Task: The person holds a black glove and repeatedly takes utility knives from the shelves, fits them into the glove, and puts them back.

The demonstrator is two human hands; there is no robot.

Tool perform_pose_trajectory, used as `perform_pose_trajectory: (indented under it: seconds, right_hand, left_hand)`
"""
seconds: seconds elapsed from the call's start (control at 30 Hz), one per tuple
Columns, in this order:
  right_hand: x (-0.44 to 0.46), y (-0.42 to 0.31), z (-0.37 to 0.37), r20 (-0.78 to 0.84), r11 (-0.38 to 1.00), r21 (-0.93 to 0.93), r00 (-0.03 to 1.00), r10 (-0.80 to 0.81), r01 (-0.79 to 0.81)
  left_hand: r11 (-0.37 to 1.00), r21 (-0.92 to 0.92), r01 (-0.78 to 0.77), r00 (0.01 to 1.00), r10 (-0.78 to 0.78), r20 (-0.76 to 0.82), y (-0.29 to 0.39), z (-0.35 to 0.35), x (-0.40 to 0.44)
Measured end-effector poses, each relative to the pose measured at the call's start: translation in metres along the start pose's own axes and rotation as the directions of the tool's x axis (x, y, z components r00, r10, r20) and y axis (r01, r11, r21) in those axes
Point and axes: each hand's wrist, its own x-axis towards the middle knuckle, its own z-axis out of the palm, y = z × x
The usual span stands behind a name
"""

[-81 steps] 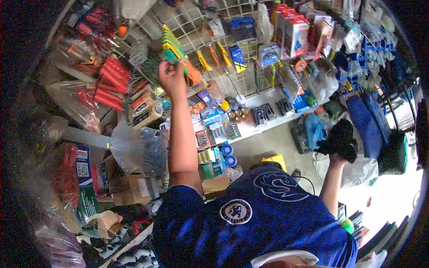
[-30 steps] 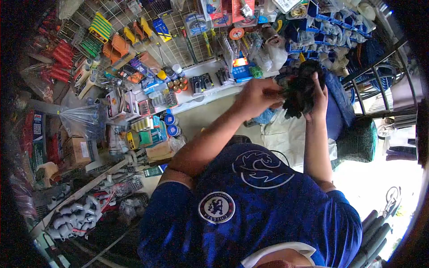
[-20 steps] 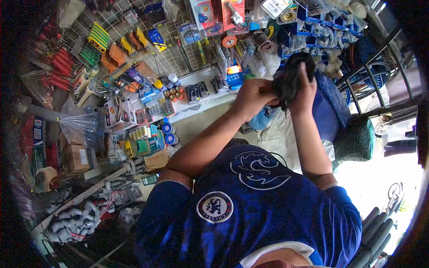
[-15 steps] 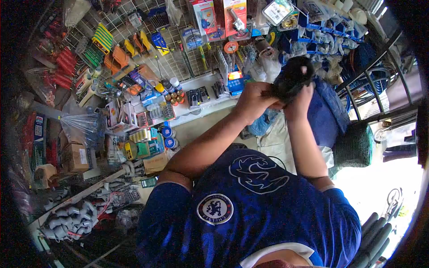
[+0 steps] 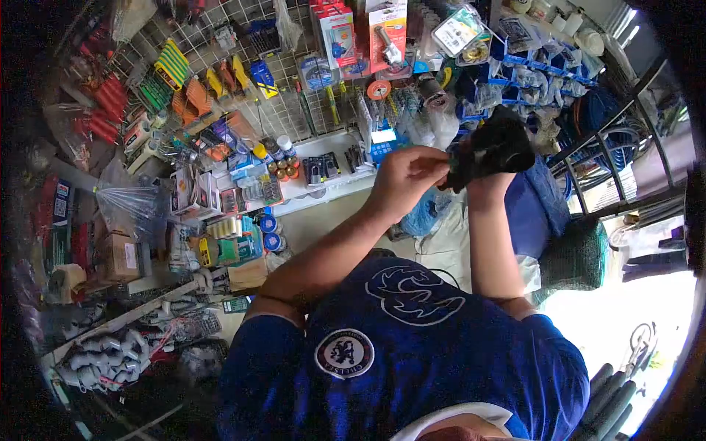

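The thumb and fingertips of the left hand (image 5: 408,176) pinch the left edge of a black bundle (image 5: 496,147), right of the frame's upper centre. The right hand (image 5: 489,188) sits under it, fingers hidden behind the dark material, so their grip cannot be told. A blue card (image 5: 383,145) stands just above the left hand. Farther out, a green mesh roll (image 5: 581,253) is at right, a white shelf (image 5: 331,192) left of centre, and a wire grid (image 5: 272,110) toward the upper left.

Daylight glares white at lower right, grain speckles the dim shirt (image 5: 471,360), and wide-lens distortion bends edges into black corners
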Motion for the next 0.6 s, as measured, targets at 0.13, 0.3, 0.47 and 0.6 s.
perform_pose_trajectory:
  seconds: [0.13,0.3,0.47,0.6]
  right_hand:
    - [-0.005,0.010,-0.002,-0.034,0.997,0.020,0.996,0.077,-0.076]
    - [-0.023,0.031,-0.006,0.015,0.966,-0.253,0.998,0.063,-0.057]
    - [-0.034,0.032,0.003,-0.040,0.954,-0.236,0.983,0.180,-0.185]
    - [-0.048,0.048,0.011,0.015,0.931,-0.319,0.982,0.191,-0.176]
  left_hand:
    - [0.986,-0.119,0.117,0.992,-0.122,-0.036,-0.004,-0.008,-0.005]
    - [0.997,0.026,0.078,0.993,-0.075,-0.096,-0.006,-0.012,-0.005]
    - [0.843,0.515,-0.154,0.953,0.265,-0.149,-0.035,-0.023,0.003]
    - [0.900,0.421,-0.114,0.950,0.223,-0.221,-0.033,-0.033,0.003]
